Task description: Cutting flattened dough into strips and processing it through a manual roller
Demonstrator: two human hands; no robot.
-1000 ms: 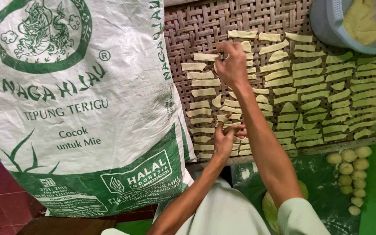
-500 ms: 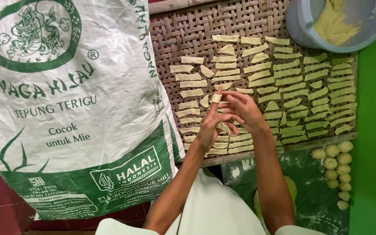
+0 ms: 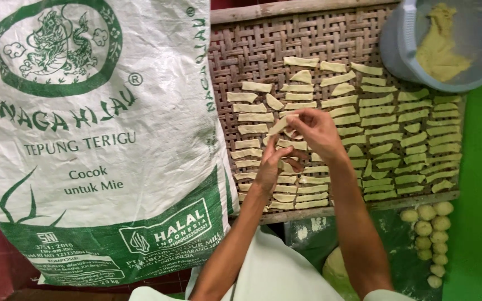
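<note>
Two hands meet above a woven tray (image 3: 241, 61) of pale dough strips (image 3: 386, 120). The right hand (image 3: 316, 127) pinches one dough strip (image 3: 278, 126), its long axis slanting up-right; the left hand (image 3: 271, 164), just below it, has fingers half-curled, apparently holding nothing.

We see a woven bamboo tray (image 3: 252, 56) with a wooden rim carrying rows of pale yellow dough strips (image 3: 375, 120), packed most densely toward three o'clock. At one o'clock a grey plastic bowl (image 3: 400, 50) of yellow dough overlaps the tray's corner. At five o'clock, on the green surface (image 3: 478, 245) below the tray, lies a cluster of small dough balls (image 3: 430, 234).
</note>
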